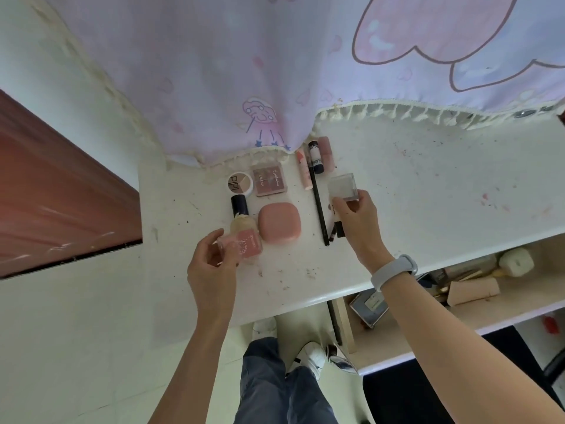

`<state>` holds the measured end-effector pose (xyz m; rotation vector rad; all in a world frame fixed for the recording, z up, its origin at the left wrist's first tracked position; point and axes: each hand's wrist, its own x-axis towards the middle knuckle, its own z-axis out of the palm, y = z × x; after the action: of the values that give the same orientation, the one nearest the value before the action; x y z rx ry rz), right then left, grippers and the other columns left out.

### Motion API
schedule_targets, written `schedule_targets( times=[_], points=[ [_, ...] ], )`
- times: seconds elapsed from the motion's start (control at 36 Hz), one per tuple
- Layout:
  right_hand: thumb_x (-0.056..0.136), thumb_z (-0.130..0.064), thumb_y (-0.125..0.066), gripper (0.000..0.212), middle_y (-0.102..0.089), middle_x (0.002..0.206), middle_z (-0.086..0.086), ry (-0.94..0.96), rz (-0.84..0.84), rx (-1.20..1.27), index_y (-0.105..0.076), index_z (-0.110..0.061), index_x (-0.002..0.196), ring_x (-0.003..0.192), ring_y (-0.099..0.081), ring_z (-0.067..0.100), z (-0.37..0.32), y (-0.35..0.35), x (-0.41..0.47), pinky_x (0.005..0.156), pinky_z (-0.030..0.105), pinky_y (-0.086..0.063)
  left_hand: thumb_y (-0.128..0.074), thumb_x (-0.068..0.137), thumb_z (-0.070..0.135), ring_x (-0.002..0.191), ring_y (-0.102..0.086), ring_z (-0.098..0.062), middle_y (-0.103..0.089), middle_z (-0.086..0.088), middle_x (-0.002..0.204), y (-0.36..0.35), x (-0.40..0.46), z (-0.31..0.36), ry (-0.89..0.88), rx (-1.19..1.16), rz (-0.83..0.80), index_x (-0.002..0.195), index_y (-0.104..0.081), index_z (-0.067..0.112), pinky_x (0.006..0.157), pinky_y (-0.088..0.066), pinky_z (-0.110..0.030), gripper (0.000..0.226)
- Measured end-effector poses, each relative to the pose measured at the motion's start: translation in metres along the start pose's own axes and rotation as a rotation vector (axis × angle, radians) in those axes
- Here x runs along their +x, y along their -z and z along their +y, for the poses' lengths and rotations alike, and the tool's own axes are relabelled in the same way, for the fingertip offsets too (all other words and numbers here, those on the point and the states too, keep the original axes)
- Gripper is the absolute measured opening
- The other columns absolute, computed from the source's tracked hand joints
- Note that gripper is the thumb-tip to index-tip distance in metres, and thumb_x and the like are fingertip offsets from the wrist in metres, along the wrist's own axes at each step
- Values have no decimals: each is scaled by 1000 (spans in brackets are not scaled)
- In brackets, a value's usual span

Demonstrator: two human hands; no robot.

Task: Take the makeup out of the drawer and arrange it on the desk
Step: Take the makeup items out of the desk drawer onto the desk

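Trouble is looming on the crowded desk (428, 179), where the left hand (211, 270), pinching a clear pink compact (241, 247), is risking toppling the foundation bottle (241, 215) just behind, while the right hand (354, 221) is gripping a clear square case (342, 186) beside the black pencil (319, 203).

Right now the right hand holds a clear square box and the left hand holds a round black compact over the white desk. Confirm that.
Not quite. The head view shows the left hand holding a small clear square case with a pink inside, not a round black compact. The rest stands: the right hand holds the clear square box over the white desk.
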<state>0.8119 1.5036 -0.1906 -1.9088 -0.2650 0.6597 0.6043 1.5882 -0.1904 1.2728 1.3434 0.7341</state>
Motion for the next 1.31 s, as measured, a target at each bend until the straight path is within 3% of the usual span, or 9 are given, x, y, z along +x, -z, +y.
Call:
schedule_targets(
  times=[0.28,0.44,0.61,0.78,0.89,0.97,1.08,1.19,1.31],
  points=[
    [86,-20,-56,18,-55,71,-9,176,-39,-123,-48,-14,101,51,-50,-3,-44,-39,46,43,9,-38,-59,88,14,92,-63,-15,-67,-2,98,4,49,6,1,-41,176,112,-62,21,82,-53,-31,25],
    [86,-21,-51,15,-61,97,9,214,-79,-366,-40,-18,97,86,-58,31,-54,-57,52,73,45,-51,-56,88,18,86,-60,-9,-65,0,97,-1,70,3,22,78,222,117,-61,20,79,-47,-19,29],
    [86,-13,-48,10,-44,112,4,303,7,-552,-47,-4,90,85,-55,28,-51,-64,54,68,38,-46,-56,87,21,84,-57,-11,-64,1,97,-4,76,-2,54,198,185,121,-59,22,79,-42,-24,34],
    [88,-12,-48,10,-56,90,7,275,38,-461,-44,-11,79,76,-51,27,-55,-61,55,59,27,-37,-56,89,22,94,-57,-13,-66,-8,112,-1,80,-4,47,255,144,123,-58,20,83,-40,-24,33],
    [87,-10,-48,12,-51,67,-2,203,61,-310,-56,-5,93,58,-45,14,-47,-49,46,49,12,-36,-54,90,17,98,-55,-11,-62,-4,120,4,80,-6,-15,301,112,128,-55,15,87,-39,-21,37],
    [89,-13,-52,9,-60,76,2,135,-25,-201,-58,-8,92,64,-53,16,-36,-44,34,60,24,-46,-58,89,14,100,-57,-18,-54,-7,125,6,80,-8,-63,336,115,127,-55,13,89,-40,-22,38],
    [91,-10,-51,17,-63,82,3,129,-133,-160,-54,-14,107,66,-61,14,-36,-56,26,64,28,-51,-62,87,14,76,-52,-4,-44,-6,127,6,84,-4,-97,339,129,126,-56,13,82,-37,-16,39],
    [90,-5,-51,22,-62,84,3,164,-221,-149,-56,-12,109,77,-65,22,-51,-87,26,73,33,-54,-60,89,12,82,-54,-14,-45,-10,124,4,95,3,-109,324,152,123,-58,11,77,-36,-9,34],
    [89,-8,-55,16,-56,81,-10,263,-281,-204,-59,-12,104,73,-58,8,-63,-123,30,63,17,-50,-55,91,10,80,-54,-15,-46,-13,122,7,109,10,-119,351,182,120,-57,8,71,-34,-7,29]
  ],
)
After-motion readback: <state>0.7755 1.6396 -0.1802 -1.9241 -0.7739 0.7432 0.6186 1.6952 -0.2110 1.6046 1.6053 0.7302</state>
